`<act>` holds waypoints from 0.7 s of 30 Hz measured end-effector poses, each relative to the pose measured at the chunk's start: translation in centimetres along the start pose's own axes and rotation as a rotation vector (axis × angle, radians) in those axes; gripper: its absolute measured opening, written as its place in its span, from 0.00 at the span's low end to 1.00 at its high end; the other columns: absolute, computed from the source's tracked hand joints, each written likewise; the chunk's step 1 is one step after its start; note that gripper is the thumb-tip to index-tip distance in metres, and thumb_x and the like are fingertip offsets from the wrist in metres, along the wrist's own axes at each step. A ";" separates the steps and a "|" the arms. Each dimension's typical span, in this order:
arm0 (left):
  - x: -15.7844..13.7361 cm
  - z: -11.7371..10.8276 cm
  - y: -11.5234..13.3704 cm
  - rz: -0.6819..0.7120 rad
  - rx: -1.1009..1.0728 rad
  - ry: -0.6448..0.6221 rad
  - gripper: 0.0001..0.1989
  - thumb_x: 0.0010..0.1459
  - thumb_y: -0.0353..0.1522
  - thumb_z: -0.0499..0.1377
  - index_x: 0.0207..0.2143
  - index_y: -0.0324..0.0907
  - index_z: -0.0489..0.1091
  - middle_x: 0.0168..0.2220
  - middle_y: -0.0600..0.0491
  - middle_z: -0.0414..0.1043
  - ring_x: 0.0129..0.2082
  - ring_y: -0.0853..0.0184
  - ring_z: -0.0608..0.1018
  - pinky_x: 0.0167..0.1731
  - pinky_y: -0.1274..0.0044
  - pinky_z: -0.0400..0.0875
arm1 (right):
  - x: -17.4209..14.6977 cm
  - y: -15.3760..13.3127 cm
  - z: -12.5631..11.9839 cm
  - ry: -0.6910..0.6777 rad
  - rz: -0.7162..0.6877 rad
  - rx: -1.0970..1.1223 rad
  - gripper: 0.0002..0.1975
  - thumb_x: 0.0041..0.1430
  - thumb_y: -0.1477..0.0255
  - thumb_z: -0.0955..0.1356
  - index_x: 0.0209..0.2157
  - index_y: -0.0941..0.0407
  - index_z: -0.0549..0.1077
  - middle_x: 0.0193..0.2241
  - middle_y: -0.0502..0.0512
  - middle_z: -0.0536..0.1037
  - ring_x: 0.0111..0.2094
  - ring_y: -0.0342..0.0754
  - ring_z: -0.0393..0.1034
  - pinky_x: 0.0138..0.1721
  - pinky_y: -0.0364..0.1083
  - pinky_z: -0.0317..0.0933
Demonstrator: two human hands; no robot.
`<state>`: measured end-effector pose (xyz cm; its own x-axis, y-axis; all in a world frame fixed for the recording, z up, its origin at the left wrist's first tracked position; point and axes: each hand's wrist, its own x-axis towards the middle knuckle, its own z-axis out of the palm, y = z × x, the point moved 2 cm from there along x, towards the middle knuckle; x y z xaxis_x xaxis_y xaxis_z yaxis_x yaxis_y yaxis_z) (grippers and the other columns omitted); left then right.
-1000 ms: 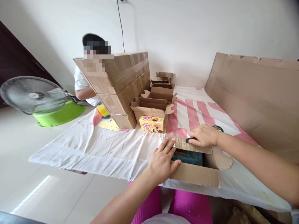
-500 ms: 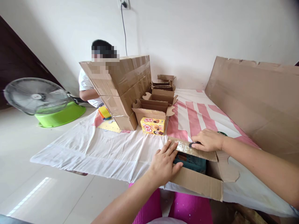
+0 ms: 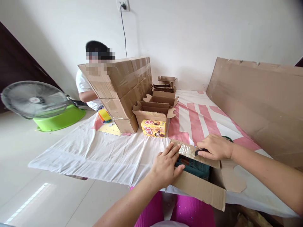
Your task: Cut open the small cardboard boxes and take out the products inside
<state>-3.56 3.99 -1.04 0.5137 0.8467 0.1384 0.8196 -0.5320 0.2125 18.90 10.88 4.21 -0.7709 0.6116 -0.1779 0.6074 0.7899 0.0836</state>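
An opened cardboard box (image 3: pixel 201 185) sits at the table's front edge, its near flap folded outward. Through the gap shows a teal printed package (image 3: pixel 195 167). Shiny clear tape (image 3: pixel 187 150) covers part of the far flap. My left hand (image 3: pixel 167 165) presses down on the left end of the box with fingers spread, holding nothing. Over the far flap, my right hand (image 3: pixel 214 146) is closed around a small dark tool (image 3: pixel 199 152), perhaps a cutter; its tip is at the flap beside the tape. The rest of the tool is hidden in my fingers.
A yellow snack box (image 3: pixel 153 128) stands before a row of open cartons (image 3: pixel 151 108). Taped boxes (image 3: pixel 123 94) are stacked left of them. A large cardboard sheet (image 3: pixel 255 104) leans right. Another person (image 3: pixel 87 91) sits behind the stack, near a fan (image 3: pixel 35 99).
My right hand has moved slightly right with the dark tool, showing more of the tape. My left hand stays on the box. The view has shifted slightly.
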 end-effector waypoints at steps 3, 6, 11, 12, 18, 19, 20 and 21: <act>0.1 0.2 0.0 0.013 -0.008 -0.001 0.27 0.64 0.46 0.51 0.58 0.39 0.67 0.67 0.51 0.56 0.68 0.52 0.56 0.62 0.60 0.63 | -0.7 -0.4 -0.5 0.011 0.006 0.016 0.17 0.65 0.60 0.59 0.31 0.55 0.71 0.29 0.56 0.80 0.29 0.51 0.73 0.29 0.46 0.48; 0.2 0.2 0.1 0.019 -0.014 0.004 0.27 0.65 0.46 0.51 0.58 0.39 0.67 0.67 0.50 0.57 0.68 0.52 0.56 0.62 0.59 0.63 | -1.1 -0.4 -1.2 0.061 0.140 0.128 0.16 0.62 0.56 0.63 0.34 0.55 0.71 0.31 0.55 0.80 0.32 0.52 0.74 0.31 0.46 0.53; 0.0 0.3 0.3 0.027 -0.009 0.042 0.25 0.64 0.46 0.52 0.56 0.39 0.69 0.66 0.48 0.58 0.67 0.52 0.57 0.61 0.59 0.64 | -0.3 -0.7 -1.8 0.078 0.349 0.377 0.19 0.53 0.60 0.70 0.46 0.51 0.70 0.40 0.52 0.80 0.39 0.51 0.74 0.35 0.45 0.60; -0.1 0.3 0.3 0.031 -0.009 0.052 0.25 0.64 0.46 0.52 0.56 0.39 0.69 0.66 0.48 0.59 0.67 0.52 0.57 0.61 0.59 0.64 | 0.1 -1.0 -1.8 0.051 0.363 0.338 0.16 0.54 0.61 0.70 0.44 0.51 0.71 0.40 0.52 0.80 0.38 0.51 0.74 0.34 0.45 0.59; -0.1 0.4 0.4 0.037 -0.009 0.091 0.25 0.64 0.46 0.52 0.56 0.41 0.69 0.65 0.48 0.61 0.67 0.53 0.59 0.61 0.59 0.64 | 2.4 -3.2 -1.5 -0.017 0.289 0.158 0.08 0.56 0.64 0.68 0.32 0.55 0.73 0.36 0.57 0.79 0.35 0.53 0.75 0.30 0.45 0.56; -0.1 0.4 0.4 0.032 -0.007 0.080 0.25 0.64 0.46 0.52 0.56 0.40 0.69 0.65 0.48 0.60 0.67 0.53 0.59 0.61 0.59 0.64 | 2.6 -3.5 -1.3 -0.023 0.267 0.153 0.06 0.55 0.67 0.68 0.32 0.55 0.73 0.35 0.57 0.79 0.35 0.53 0.74 0.31 0.45 0.56; -0.2 0.4 0.5 0.026 -0.005 0.069 0.25 0.64 0.46 0.52 0.56 0.40 0.69 0.66 0.48 0.60 0.67 0.53 0.58 0.61 0.60 0.65 | 2.8 -3.7 -1.3 -0.029 0.245 0.148 0.04 0.54 0.69 0.67 0.31 0.55 0.73 0.34 0.56 0.78 0.35 0.52 0.74 0.31 0.45 0.57; -0.2 0.4 0.5 0.019 -0.004 0.060 0.25 0.64 0.46 0.52 0.56 0.40 0.68 0.66 0.49 0.60 0.67 0.53 0.58 0.60 0.60 0.65 | 2.8 -3.9 -1.2 -0.035 0.220 0.150 0.03 0.53 0.71 0.67 0.31 0.55 0.73 0.34 0.55 0.78 0.35 0.51 0.74 0.31 0.44 0.57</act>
<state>-3.18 3.58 -1.31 0.5128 0.8348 0.2003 0.8088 -0.5480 0.2132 14.13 9.54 4.57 -0.6120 0.7638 -0.2052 0.7830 0.6216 -0.0216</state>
